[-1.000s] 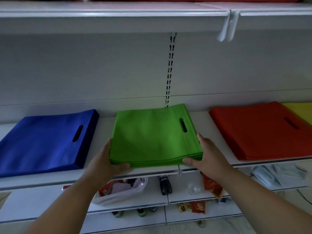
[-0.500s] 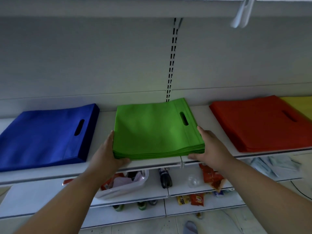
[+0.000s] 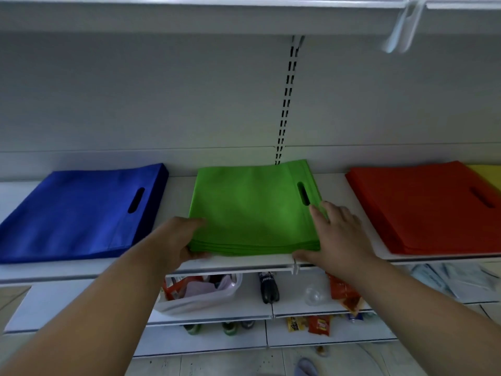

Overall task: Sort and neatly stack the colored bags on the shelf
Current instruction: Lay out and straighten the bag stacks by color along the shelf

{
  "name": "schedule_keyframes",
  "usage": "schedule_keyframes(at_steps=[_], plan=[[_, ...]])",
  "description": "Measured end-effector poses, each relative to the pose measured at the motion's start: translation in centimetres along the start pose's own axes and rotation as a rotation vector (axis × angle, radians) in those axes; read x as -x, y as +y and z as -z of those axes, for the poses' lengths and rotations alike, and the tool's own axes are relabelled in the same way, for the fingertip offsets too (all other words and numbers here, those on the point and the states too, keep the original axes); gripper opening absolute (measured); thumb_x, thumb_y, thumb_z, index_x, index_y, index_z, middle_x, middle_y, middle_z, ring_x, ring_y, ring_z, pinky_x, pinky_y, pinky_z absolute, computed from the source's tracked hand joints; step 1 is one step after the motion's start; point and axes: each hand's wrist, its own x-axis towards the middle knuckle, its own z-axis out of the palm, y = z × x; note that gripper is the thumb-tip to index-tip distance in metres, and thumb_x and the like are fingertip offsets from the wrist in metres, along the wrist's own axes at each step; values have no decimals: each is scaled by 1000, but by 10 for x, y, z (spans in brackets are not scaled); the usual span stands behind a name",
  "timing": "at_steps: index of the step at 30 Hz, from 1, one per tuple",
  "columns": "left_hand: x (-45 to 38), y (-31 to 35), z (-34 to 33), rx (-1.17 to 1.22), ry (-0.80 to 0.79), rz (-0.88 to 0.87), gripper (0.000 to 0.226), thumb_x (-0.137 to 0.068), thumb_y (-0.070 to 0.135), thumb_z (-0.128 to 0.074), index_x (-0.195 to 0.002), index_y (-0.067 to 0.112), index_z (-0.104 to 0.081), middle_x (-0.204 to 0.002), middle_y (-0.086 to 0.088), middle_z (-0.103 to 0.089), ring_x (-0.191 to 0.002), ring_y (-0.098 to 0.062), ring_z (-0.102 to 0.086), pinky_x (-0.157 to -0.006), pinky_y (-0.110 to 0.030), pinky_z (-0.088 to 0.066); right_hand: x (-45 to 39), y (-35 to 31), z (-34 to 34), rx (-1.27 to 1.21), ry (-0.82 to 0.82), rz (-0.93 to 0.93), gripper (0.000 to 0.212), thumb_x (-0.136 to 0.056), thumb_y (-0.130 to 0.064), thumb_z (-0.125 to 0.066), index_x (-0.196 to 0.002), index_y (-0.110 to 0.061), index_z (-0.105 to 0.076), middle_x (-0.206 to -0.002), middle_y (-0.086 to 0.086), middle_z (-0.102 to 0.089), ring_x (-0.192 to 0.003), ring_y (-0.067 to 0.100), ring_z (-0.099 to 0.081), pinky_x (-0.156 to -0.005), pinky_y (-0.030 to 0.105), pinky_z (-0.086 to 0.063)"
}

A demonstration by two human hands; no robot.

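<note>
A stack of green bags lies flat in the middle of the white shelf, handle slot to the right. My left hand holds its front left corner, fingers on top and thumb at the front edge. My right hand lies with straight fingers over the stack's right edge near the slot, its thumb stretched along the front edge. A blue bag stack lies to the left and a red bag stack to the right. A yellow bag peeks from behind the red one.
Another shelf hangs overhead with a white clip at its right. Below are a plastic tub of items, a dark bottle, snack packets and folded pale packs.
The green stack has slid a little further back on the shelf. My right fingers moved up onto its right edge, and my left fingers came over the left corner.
</note>
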Motion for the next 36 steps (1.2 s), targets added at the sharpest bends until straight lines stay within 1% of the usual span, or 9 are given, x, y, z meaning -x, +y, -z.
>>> schedule_keyframes(at_steps=[7, 10, 12, 15, 21, 25, 28, 32, 36], plan=[[5, 21, -24, 75, 55, -48, 10, -97, 9, -55, -106, 4, -52, -104, -19, -60, -92, -30, -64, -69, -40, -57, -14, -78, -10, 73, 82, 12, 95, -84, -76, -40, -155, -20, -11, -160, 21, -5, -147, 41, 7, -114, 53, 8], [7, 22, -29, 146, 50, -57, 4, -97, 5, -53, -100, 5, -52, -102, -17, -59, -89, -28, -63, -68, -39, -56, -14, -86, -20, 104, 207, 129, 84, -74, -63, -67, -140, -15, -48, -144, 21, -45, -138, 41, -35, -114, 54, -19], [9, 23, -30, 221, 30, -59, 4, -97, 3, -52, -100, 5, -52, -101, -17, -60, -89, -28, -63, -68, -38, -54, -15, -91, -25, 29, 184, 164, 66, -76, -50, -68, -131, -16, -55, -128, 14, -57, -122, 35, -52, -104, 47, -38], [11, 20, -27, 252, 29, -96, 4, -97, 3, -53, -99, 6, -54, -101, -15, -61, -90, -28, -63, -70, -39, -55, -20, -82, -21, -100, 154, 62, 45, -87, -34, -57, -129, -19, -50, -121, 4, -55, -112, 25, -48, -96, 39, -39], [-3, -4, 9, -31, 104, -133, 19, -97, 11, -53, -116, 6, -54, -108, -16, -63, -99, -32, -64, -87, -48, -55, -11, -12, -18, 21, 121, -201, 77, -63, -44, -78, -128, -16, -49, -118, 10, -56, -104, 32, -54, -82, 39, -45], [-11, -13, 13, -466, 167, -178, 18, -96, 17, -52, -110, 6, -56, -101, -18, -64, -92, -31, -63, -88, -43, -53, -5, 0, -22, -480, 86, -231, 65, -72, -34, -77, -127, -25, -44, -97, -1, -65, -84, 20, -63, -61, 27, -43], [-14, -5, 8, -600, 135, -163, 11, -96, 16, -52, -97, 7, -58, -92, -16, -64, -79, -24, -60, -72, -35, -51, -5, 5, -16, -927, -103, -168, 82, -61, -39, -91, -129, -37, -45, -112, -15, -67, -100, 1, -63, -82, 25, -51], [-26, 8, 7, -625, 111, -137, 18, -97, 21, -53, -99, 6, -62, -94, -16, -67, -79, -27, -61, -72, -36, -51, -22, 16, -13, -1147, -260, -374, 115, -53, -81, -73, -149, -31, -31, -151, -6, -41, -133, 16, -44, -112, 44, -34], [-52, 29, 5, -634, 174, -108, 20, -94, 23, -56, -101, 5, -61, -100, -20, -67, -93, -37, -68, -88, -46, -56, -68, 12, -6, -1169, -270, -503, 76, -93, -63, -42, -150, -15, -30, -153, 11, -35, -138, 31, -37, -110, 44, -29]])
